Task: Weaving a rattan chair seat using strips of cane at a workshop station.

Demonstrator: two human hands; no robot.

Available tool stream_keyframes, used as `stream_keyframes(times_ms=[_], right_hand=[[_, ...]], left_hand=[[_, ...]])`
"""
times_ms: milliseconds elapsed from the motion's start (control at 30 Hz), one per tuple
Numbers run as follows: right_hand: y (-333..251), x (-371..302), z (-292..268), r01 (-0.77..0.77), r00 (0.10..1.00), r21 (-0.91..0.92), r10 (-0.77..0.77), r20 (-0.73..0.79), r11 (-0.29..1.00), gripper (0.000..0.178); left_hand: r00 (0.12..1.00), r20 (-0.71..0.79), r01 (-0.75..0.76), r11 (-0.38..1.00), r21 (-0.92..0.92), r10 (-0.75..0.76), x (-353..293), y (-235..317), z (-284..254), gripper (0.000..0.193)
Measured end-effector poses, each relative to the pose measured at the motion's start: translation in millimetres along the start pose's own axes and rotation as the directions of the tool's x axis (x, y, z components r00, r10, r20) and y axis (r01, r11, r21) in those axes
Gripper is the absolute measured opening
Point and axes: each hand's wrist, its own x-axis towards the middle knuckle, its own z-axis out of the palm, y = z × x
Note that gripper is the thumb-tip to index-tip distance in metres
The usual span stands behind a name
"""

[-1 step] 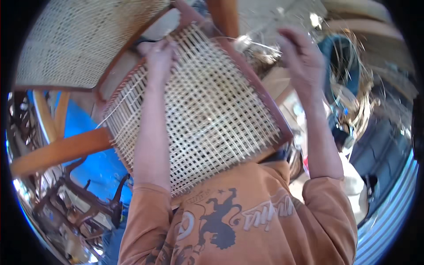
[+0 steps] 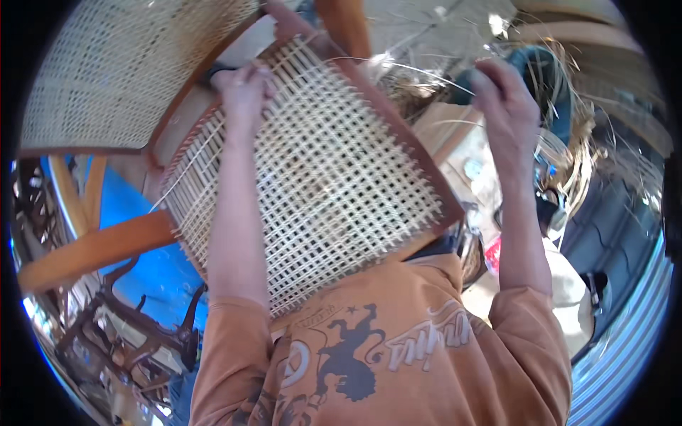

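Two hands up — left hand (image 2: 243, 89) pinched at far rim of woven cane seat (image 2: 320, 177); right hand (image 2: 501, 99) well right, fingers clenched on thin cane strand (image 2: 398, 67) stretching leftward toward left hand — nearer weave.

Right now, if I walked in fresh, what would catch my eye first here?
Probably the half-woven cane seat panel in its dark wooden frame, filling the middle. The left hand presses on the weave near its top edge, while the right hand, raised at upper right, pinches a thin cane strand. A finished cane panel sits upper left.
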Motion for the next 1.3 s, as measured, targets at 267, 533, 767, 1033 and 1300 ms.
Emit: stream_keyframes(times_ms=[267,533,767,1033,1300], right_hand=[[111.8,-170.0,-110.8,-0.289,0.957,-0.464,0.247,-0.152,0.838,0.018],[102.4,-163.3,-68.8,-0.215,0.97,-0.509,0.245,-0.01,0.834,0.021],[121.7,-163.9,-74.9,-0.306,0.951,-0.306,0.275,-0.141,0.902,0.02],[124.2,-166.7,-72.5,-0.302,0.941,-0.372,0.338,0.033,0.878,0.014],[125.4,-178.7,-63.4,-0.33,0.94,-0.135,0.314,-0.131,0.934,0.022]], left_hand=[[0.99,-0.139,-0.025,1.0,-0.015,0.023,2.5,8.2,20.8,0.032],[0.859,0.029,-0.482,0.789,0.381,0.511,-99.6,53.9,75.1,0.02],[0.311,0.918,-0.904,0.374,0.205,0.247,-153.4,46.5,229.9,0.044],[0.119,0.982,-0.931,0.329,0.161,-0.143,-153.7,39.1,276.3,0.053],[0.085,0.985,-0.907,0.397,0.14,-0.153,-154.5,37.1,280.3,0.051]])
